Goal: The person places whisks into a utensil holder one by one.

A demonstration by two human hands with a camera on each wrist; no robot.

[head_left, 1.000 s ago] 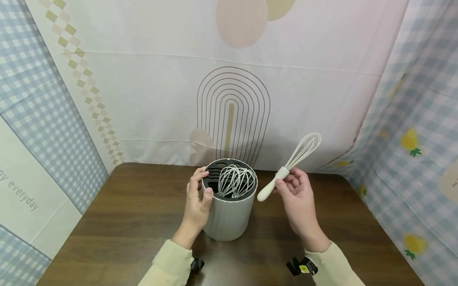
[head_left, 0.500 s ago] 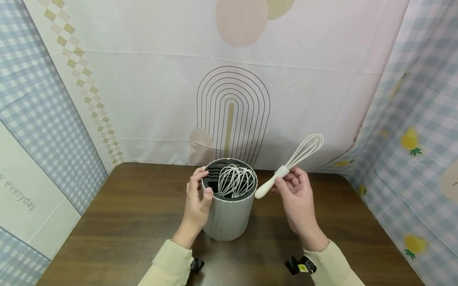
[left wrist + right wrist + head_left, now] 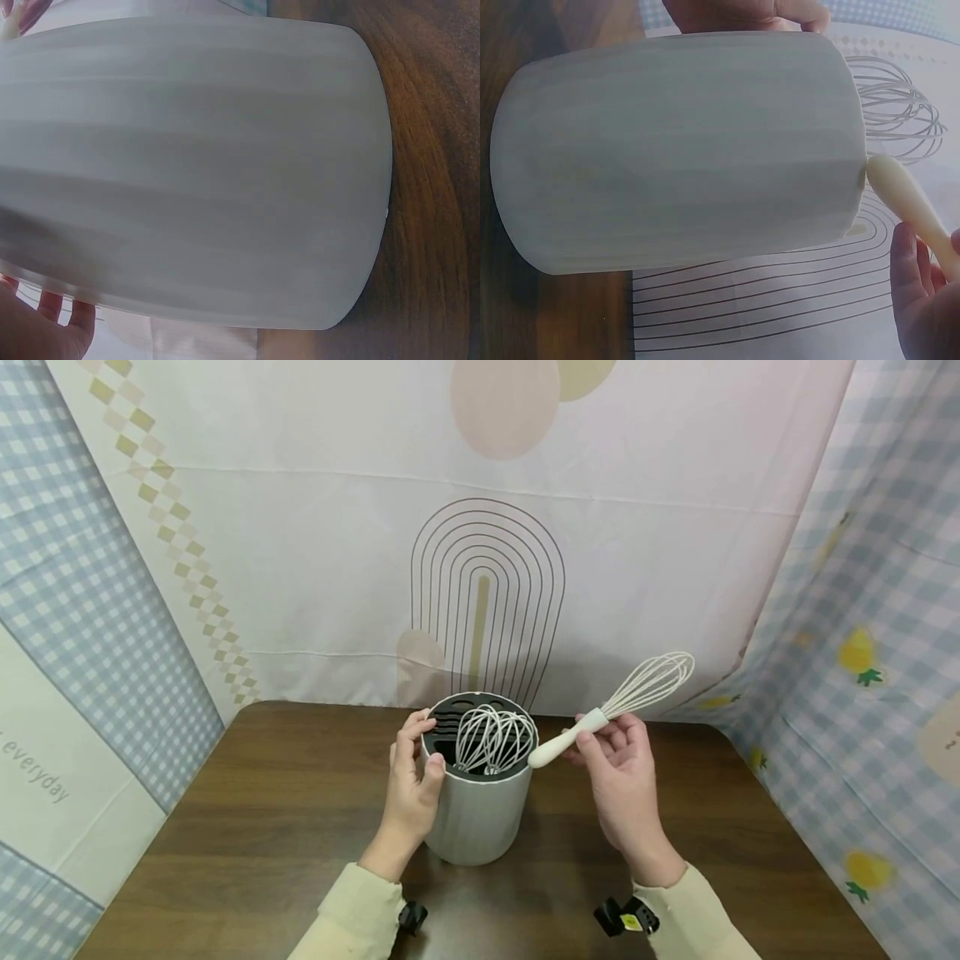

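Note:
A grey-white ribbed utensil holder (image 3: pixel 477 822) with a black slotted insert stands upright on the table. My left hand (image 3: pixel 408 789) grips its left side, fingers over the rim and thumb at the front. Wire whisk heads (image 3: pixel 491 739) stick up out of the insert. My right hand (image 3: pixel 624 789), right of the holder, pinches a cream whisk (image 3: pixel 590 722) where handle and wires meet. This whisk lies tilted, its wire head up to the right and its handle end by the holder's rim. The right wrist view shows its handle (image 3: pixel 904 191) close to the rim; contact is unclear.
The brown wooden table (image 3: pixel 285 810) extends around the holder. A white patterned cloth (image 3: pixel 315 585) hangs behind it, and checked cloths (image 3: pixel 847 710) line the sides. Each wrist wears a black device, such as the camera (image 3: pixel 626 917) on the right.
The cream whisk has tipped flatter in my right hand. Its wire head has swung right and down, while its handle end has risen leftward to the holder's rim. My left hand has stayed put.

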